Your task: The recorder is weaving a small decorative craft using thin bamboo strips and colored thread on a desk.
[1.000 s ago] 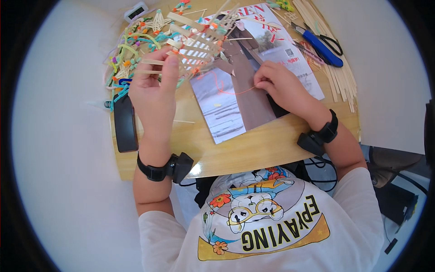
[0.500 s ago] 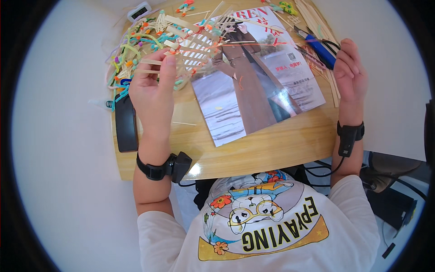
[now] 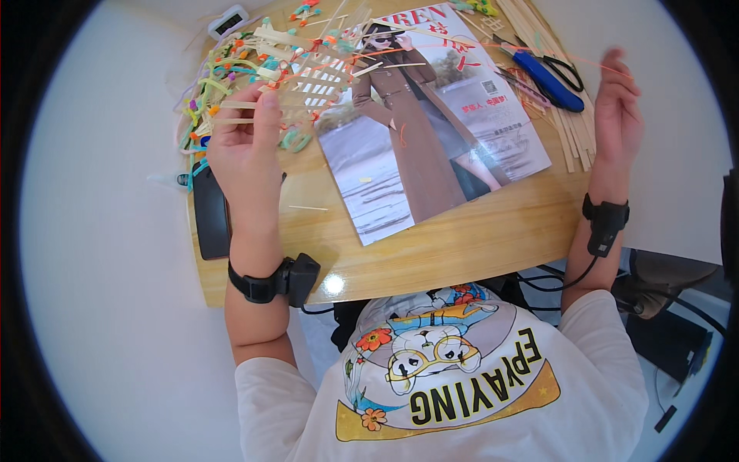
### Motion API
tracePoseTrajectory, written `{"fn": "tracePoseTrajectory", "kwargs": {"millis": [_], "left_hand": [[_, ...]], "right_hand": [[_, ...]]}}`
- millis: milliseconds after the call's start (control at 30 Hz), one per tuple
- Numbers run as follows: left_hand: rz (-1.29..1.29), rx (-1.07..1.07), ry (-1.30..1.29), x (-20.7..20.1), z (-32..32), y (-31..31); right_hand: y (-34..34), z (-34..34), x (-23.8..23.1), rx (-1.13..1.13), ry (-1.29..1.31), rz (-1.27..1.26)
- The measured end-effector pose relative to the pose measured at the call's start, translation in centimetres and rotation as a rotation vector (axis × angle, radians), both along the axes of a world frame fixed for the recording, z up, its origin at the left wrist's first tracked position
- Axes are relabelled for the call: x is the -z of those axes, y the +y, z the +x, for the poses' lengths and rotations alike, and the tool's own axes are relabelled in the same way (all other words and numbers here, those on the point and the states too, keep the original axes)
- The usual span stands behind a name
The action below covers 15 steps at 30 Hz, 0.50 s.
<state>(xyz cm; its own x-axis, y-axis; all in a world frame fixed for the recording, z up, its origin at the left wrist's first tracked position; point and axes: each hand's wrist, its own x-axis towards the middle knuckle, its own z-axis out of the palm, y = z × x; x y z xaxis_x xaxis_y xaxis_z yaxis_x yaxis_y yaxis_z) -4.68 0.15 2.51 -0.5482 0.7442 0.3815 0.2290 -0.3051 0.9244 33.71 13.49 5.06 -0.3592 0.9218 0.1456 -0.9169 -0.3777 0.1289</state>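
My left hand (image 3: 248,158) pinches the ends of pale flat strips in a woven lattice (image 3: 312,85), raised above the far left of the table. Orange thread is wound around the strips at several crossings. From the lattice a length of orange thread (image 3: 550,48) runs across to the right, into the closed fingers of my right hand (image 3: 616,115), which is up beyond the table's right side. Beneath the lattice and thread lies a magazine (image 3: 431,185) with a person in a long brown coat on its cover. A short orange thread piece (image 3: 402,135) rests on it.
Left of the lattice is a heap of coloured fuzzy cords (image 3: 202,100), with a dark phone (image 3: 210,215) nearer me. A small white digital device (image 3: 229,21) stands behind. At right, blue-handled pliers (image 3: 548,81) lie on long wooden strips (image 3: 568,146), beside black-handled scissors (image 3: 566,73).
My right hand has moved outward to the right, drawing the orange thread into a longer span. My left hand and the lattice have shifted slightly left.
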Motion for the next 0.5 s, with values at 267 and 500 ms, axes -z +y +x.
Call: {"fn": "tracePoseTrajectory", "kwargs": {"millis": [267,500], "left_hand": [[-0.021,0.011,0.015,0.2,0.1,-0.1],[-0.071,-0.039,0.073,0.3,-0.1,0.1]], "right_hand": [[0.2,0.2,1.2,0.079,-0.287,0.424],[0.1,-0.1,1.9,0.032,-0.693,0.494]]}}
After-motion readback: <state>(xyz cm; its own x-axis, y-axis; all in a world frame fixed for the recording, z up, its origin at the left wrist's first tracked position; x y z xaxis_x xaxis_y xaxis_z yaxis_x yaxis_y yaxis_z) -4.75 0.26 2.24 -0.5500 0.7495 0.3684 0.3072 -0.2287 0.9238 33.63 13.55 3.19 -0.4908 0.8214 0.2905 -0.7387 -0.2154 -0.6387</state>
